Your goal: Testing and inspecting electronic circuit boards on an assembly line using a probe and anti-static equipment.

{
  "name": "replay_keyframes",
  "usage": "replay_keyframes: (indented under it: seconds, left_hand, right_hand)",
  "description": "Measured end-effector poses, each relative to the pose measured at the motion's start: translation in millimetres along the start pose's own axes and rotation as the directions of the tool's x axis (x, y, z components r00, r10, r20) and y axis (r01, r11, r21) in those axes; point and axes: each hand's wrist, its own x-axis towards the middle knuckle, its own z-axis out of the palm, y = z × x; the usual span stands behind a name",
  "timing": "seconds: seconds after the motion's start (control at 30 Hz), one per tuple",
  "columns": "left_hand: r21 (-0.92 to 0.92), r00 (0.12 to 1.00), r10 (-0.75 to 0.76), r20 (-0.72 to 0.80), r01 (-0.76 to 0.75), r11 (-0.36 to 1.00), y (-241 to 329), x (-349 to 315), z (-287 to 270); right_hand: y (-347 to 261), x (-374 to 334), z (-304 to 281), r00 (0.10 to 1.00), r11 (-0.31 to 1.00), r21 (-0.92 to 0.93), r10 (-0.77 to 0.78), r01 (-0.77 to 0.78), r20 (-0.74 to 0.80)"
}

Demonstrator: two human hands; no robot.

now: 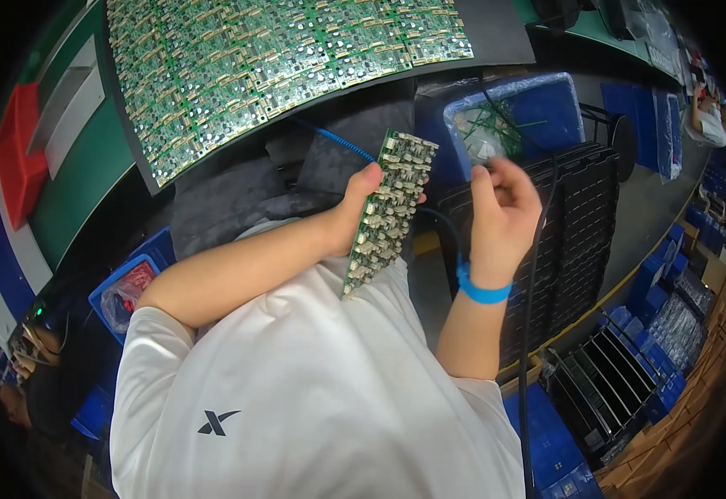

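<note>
My left hand point(356, 204) is closed around the edge of a narrow green circuit board panel point(388, 208), thumb on its near face and fingertips showing at the far edge. Rows of pale connectors and small parts cover the panel, which stands tilted in front of my white shirt. To its right, my right hand point(504, 212) is raised with curled fingers, thumb and forefinger close together. Whatever they may hold is too small to make out. A blue band point(483, 285) circles that wrist. Just beyond this hand lies a blue bin point(575, 112) containing green strips point(504, 125) and clear plastic.
Many green circuit board panels point(296, 58) cover a dark mat point(500, 37) on the bench ahead. A black slotted tray stack point(579, 216) stands at the right. A blue coiled cord point(342, 141) runs near my left hand. Another blue bin point(101, 291) sits at left.
</note>
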Motion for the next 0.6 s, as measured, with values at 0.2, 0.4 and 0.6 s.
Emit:
replay_keyframes:
  seconds: [0.2,0.4,0.6]
  left_hand:
    - [-0.119,0.995,-0.021,0.098,0.032,0.992,7,-7,8]
    - [-0.043,0.993,-0.041,0.114,0.047,0.998,9,-11,8]
    - [-0.033,0.989,-0.065,0.136,0.070,0.997,5,-9,4]
  right_hand:
    - [-15,-15,9,0.818,0.914,0.138,-0.404,0.382,0.411]
    - [-11,-15,21,0.741,0.878,0.207,-0.476,0.432,0.474]
    - [-13,-13,24,0.635,0.760,0.190,-0.631,0.621,0.445]
